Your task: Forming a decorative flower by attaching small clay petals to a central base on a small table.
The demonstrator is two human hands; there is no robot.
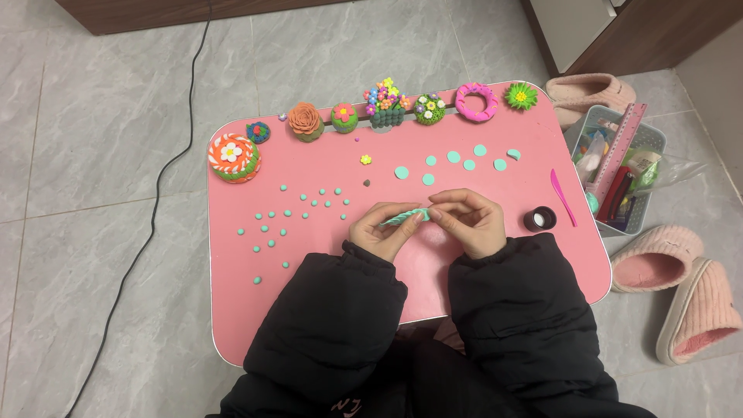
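Your left hand (pixel 381 232) and right hand (pixel 468 220) meet over the middle of the pink table (pixel 309 310). Both pinch one teal clay strip (pixel 404 216): the left fingertips grip its lower left end, the right fingertips grip its upper right end, and the strip spans the short gap between them, just above the table top. Both sleeves are black and padded.

Left of your hands, a scatter of small teal clay balls (pixel 294 213) lies on the table. Above your hands, a loose row of flat teal discs (pixel 453 157) lies near the far edge, with a small yellow flower (pixel 365 159) and a dark speck (pixel 367 183) beside them. Right of your right hand sits a small black round cap (pixel 539 220), and just beyond it a pink modelling tool (pixel 563 197).

Finished clay flowers (pixel 387 104) line the far edge; a striped orange piece (pixel 234 157) sits at the left corner. A clear tool box (pixel 623 166) stands on the floor to the right, near pink slippers (pixel 681 286).
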